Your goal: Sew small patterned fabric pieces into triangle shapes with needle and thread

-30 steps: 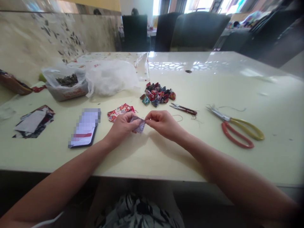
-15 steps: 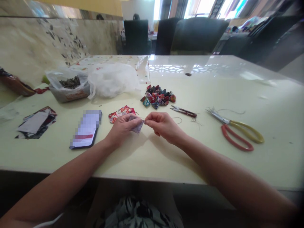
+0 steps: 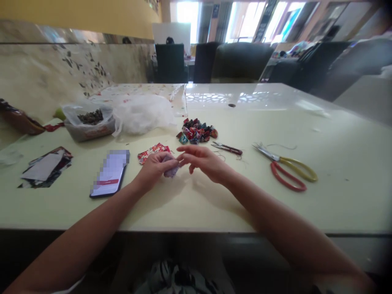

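My left hand [image 3: 156,167] is closed round a small purple-grey fabric piece [image 3: 170,171] just above the table. My right hand [image 3: 200,160] sits right beside it, index finger and thumb reaching to the fabric's edge, the other fingers spread; I cannot make out a needle or thread in it. A red patterned fabric square [image 3: 151,150] lies just behind my left hand. Behind my hands is a pile of several small stuffed fabric pieces [image 3: 196,131].
A phone [image 3: 110,173] lies left of my hands. Small thread snips [image 3: 228,148] and red-and-yellow scissors [image 3: 284,171] lie to the right. A bag of dark filling [image 3: 90,122], white stuffing [image 3: 142,114] and cut papers [image 3: 45,167] are at left. Dark chairs stand behind the table.
The camera tilted up a little. My right hand loosened from a tight pinch into spread fingers at the fabric's edge. My left hand kept its hold on the fabric.
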Demonstrator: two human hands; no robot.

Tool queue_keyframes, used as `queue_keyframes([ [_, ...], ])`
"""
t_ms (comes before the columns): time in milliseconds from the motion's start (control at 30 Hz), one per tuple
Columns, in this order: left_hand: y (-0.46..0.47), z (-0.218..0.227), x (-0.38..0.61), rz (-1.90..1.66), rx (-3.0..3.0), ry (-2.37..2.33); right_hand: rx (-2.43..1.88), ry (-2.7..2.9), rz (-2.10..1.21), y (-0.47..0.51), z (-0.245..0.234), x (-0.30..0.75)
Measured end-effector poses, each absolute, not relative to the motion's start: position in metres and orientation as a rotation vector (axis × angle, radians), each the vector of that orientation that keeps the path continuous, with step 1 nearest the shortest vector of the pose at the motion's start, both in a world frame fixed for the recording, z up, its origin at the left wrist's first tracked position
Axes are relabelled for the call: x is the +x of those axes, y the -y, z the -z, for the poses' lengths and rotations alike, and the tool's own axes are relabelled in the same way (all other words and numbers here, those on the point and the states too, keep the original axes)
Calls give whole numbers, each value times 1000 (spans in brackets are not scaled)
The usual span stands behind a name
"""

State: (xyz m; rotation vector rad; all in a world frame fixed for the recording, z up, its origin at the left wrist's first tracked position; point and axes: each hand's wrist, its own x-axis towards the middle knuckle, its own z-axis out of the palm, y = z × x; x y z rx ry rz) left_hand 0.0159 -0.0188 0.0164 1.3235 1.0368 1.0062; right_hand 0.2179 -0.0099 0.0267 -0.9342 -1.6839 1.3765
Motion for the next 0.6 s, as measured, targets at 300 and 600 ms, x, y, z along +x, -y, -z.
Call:
queue_keyframes([
  [300, 6, -34, 3, -1302, 980, -964, -975, 1594, -1435, -8, -32, 242],
  [600, 8, -103, -56, -1591, 660, -741, -955, 1518, -1295, -30, -42, 281],
])
